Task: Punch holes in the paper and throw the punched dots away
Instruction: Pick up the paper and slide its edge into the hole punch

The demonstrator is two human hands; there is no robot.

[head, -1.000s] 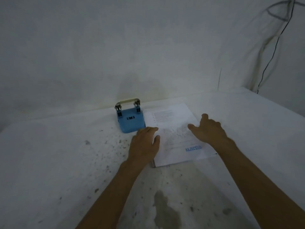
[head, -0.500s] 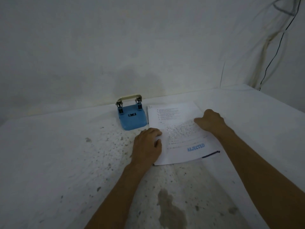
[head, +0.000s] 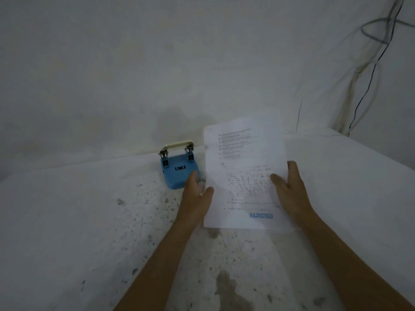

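Right hand [head: 292, 194]: thumb on the printed face, fingers behind, gripping the paper [head: 242, 176] at its right edge. Left hand [head: 197, 198]: fingers straight and together, thumb touching the left edge; grip, cannot tell. Paper: raised and tilted, blue stamp near its lower edge. Punch [head: 178, 168]: blue, just left of the paper, near the wall. Table [head: 89, 221]: speckled, bare on both sides. Cables [head: 370, 75]: far right corner.

Bare utility room: stained slab [head: 89, 221], loose cables [head: 368, 81].
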